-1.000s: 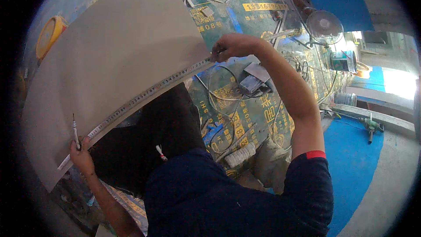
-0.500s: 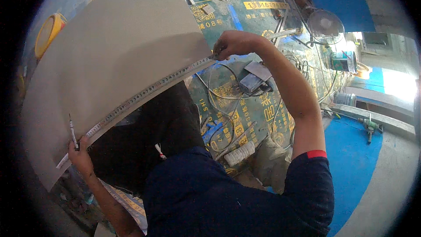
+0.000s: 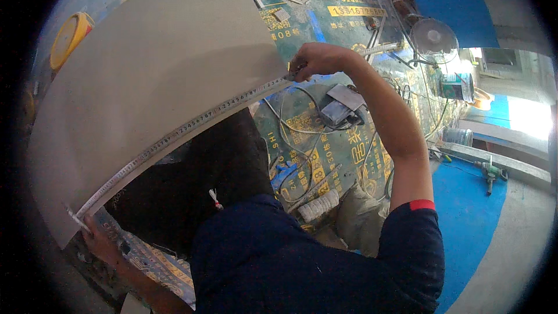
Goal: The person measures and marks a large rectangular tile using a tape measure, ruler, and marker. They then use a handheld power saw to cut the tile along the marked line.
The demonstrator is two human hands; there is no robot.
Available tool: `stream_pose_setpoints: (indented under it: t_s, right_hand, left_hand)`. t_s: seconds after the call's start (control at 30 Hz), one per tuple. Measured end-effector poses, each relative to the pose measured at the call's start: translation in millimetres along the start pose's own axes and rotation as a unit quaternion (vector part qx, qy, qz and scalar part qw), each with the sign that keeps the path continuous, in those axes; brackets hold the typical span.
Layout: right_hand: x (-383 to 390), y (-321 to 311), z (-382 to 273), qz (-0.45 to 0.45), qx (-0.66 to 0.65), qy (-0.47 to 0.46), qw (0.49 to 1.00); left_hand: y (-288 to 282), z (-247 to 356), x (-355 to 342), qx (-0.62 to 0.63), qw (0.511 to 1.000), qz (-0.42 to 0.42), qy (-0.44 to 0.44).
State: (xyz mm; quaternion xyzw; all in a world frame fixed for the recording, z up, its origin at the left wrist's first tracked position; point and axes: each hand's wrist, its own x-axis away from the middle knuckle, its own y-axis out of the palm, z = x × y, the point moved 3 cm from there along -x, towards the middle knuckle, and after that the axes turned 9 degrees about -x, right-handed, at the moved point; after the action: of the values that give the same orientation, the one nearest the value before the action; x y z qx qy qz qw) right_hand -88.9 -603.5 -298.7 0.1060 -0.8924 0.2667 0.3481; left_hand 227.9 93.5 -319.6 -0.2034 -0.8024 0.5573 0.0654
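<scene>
Now, from your head camera: your right hand (image 3: 317,61) is pinched shut on the far end of the long metal measuring tape (image 3: 192,125), holding it at the right-hand corner of the large pale grey flat board (image 3: 157,81). The tape runs taut along the board's near edge down to your left hand (image 3: 102,241), which grips a thin pencil-like marker (image 3: 77,220) at the board's lower left corner; its fingers are closed round the marker, with the tape end just beside it.

Compared with a second ago, the marker, which stood up over the board's face, now lies low at the corner against the tape end, and your left hand sits lower. I judge that you have gone from stretching the tape to marking at its near end.

Below the board, the floor is covered by a green printed sheet with yellow lettering (image 3: 325,139), strewn with white cables (image 3: 290,134) and a small grey box (image 3: 343,102). A blue mat (image 3: 471,215) lies to your right, a round fan (image 3: 433,36) stands beyond, a power drill (image 3: 491,170) rests near a ledge, and a yellow round disc (image 3: 70,38) shows behind the board.
</scene>
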Motion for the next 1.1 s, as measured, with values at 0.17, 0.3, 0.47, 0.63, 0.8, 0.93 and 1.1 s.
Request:
stream_pose_setpoints:
  t_s: [0.17, 0.3, 0.47, 0.63, 0.8, 0.93, 1.1]
  right_hand:
    - [-0.2, 1.2, 1.6, 0.002, 0.007, 0.008, 1.0]
    - [-1.8, 2.3, 0.9, 0.008, 0.002, 0.005, 1.0]
    - [-0.7, 1.9, -1.3, -0.004, 0.001, 0.01, 1.0]
    - [-1.9, 2.7, 3.8, -0.003, -0.008, 0.011, 1.0]
    - [-1.4, 5.4, 12.6, 0.003, -0.03, 0.008, 1.0]
    - [-7.7, 6.1, 13.5, 0.01, -0.013, 0.003, 1.0]
    - [-2.8, 5.2, 12.5, 0.0, -0.046, -0.001, 0.999]
  left_hand:
    - [59.3, -84.0, 19.2, -0.01, 0.998, 0.05, 0.021]
    - [68.7, -107.9, 23.3, -0.137, 0.967, 0.078, 0.2]
    - [75.0, -108.1, 28.3, 0.045, 0.996, 0.025, 0.074]
    - [69.8, -104.1, 33.1, 0.056, 0.998, 0.006, 0.001]
    - [62.5, -99.0, 31.5, 0.071, 0.997, -0.01, -0.021]
    - [59.5, -94.8, 33.2, 0.077, 0.996, -0.022, -0.032]
    - [56.4, -91.4, 26.4, 0.079, 0.996, -0.032, -0.032]
